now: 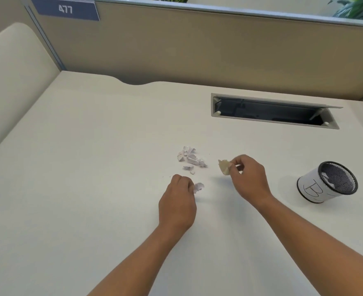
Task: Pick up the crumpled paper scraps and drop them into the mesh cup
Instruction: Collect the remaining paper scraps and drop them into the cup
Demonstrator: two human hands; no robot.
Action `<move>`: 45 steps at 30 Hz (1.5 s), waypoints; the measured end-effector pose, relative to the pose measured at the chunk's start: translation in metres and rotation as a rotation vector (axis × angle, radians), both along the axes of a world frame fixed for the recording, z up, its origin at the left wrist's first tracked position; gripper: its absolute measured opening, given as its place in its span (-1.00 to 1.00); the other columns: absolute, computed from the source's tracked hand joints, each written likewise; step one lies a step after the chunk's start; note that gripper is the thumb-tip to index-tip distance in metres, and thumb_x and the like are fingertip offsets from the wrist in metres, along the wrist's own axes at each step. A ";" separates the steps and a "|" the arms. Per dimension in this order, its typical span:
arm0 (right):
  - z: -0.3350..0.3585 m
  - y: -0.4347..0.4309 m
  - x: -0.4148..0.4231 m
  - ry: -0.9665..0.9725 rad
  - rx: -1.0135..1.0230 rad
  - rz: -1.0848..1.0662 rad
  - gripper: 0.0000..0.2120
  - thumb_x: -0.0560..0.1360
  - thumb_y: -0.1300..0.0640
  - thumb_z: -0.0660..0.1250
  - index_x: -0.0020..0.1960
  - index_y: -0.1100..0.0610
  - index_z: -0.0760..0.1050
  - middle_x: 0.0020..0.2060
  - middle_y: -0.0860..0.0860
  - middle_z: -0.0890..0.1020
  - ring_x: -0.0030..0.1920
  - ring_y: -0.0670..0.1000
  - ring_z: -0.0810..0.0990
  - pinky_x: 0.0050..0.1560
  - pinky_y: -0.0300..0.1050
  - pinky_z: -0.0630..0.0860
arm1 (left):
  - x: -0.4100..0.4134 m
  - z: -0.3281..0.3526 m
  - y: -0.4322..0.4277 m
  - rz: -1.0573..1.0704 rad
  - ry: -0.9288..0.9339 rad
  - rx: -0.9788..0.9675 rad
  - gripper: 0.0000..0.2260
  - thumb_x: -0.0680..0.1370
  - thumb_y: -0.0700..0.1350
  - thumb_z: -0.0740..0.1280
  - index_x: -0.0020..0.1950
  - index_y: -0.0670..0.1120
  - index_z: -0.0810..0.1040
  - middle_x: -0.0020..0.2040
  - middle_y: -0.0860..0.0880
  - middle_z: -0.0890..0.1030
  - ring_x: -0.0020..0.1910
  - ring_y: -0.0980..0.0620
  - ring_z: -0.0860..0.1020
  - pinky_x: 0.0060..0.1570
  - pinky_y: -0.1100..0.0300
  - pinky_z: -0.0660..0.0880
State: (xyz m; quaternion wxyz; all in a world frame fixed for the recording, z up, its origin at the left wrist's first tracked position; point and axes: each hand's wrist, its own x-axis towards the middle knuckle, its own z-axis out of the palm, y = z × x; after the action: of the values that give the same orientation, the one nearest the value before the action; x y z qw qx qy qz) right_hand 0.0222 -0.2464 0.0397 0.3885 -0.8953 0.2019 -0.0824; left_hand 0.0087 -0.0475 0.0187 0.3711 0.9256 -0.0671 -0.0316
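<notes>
The person is in the middle of the pick-up step: both hands are loaded, and neither is over the black wire-mesh cup with its white paper wrap (328, 182), which is standing on the off-white tabletop (91, 167).

The right hand (249, 178) is hovering to the cup's left, well apart from it. Its grip is pinching a tan crumpled paper scrap (224, 166) between thumb and fingertips, with the scrap sticking out on the side away from the cup. The left hand (177, 201) is lying farther from the cup, with its fingers curled under. Its grip is pinching a small white crumpled paper scrap (198, 187) that is poking out toward the cup. I cannot tell whether that scrap is resting on the tabletop or lifted just clear of it.

A heap of white crumpled paper scraps (190, 159) is lying loose, also left of the cup and beyond both hands, and neither hand is touching it.

The next move looks like the carry. The right hand, being nearer, would be travelling across to the cup's open rim and letting its grip spread only once it is directly above the mouth. The mouth is narrow and the paper is light, so a release from off to the side risks the scrap drifting past. The left hand would then follow the same way, and after that the heap is waiting.
</notes>
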 end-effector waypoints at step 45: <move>0.037 -0.259 -0.110 -0.286 -0.053 -0.092 -0.87 0.43 0.19 0.47 -0.12 -0.03 0.64 -0.27 -0.19 0.68 -0.22 -0.11 0.66 -0.15 -0.04 0.62 | -0.048 0.037 -0.247 0.061 0.074 -0.234 -0.92 0.49 0.04 0.41 -0.07 0.15 0.52 -0.12 0.22 0.62 -0.28 0.25 0.53 -0.27 0.27 0.41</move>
State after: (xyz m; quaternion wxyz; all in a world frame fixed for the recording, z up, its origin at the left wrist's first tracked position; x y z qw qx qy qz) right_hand -0.0878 -0.5050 0.0763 0.3854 -0.8741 0.1833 -0.2321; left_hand -0.0393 -0.2948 0.0554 0.4794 0.8759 -0.0286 -0.0464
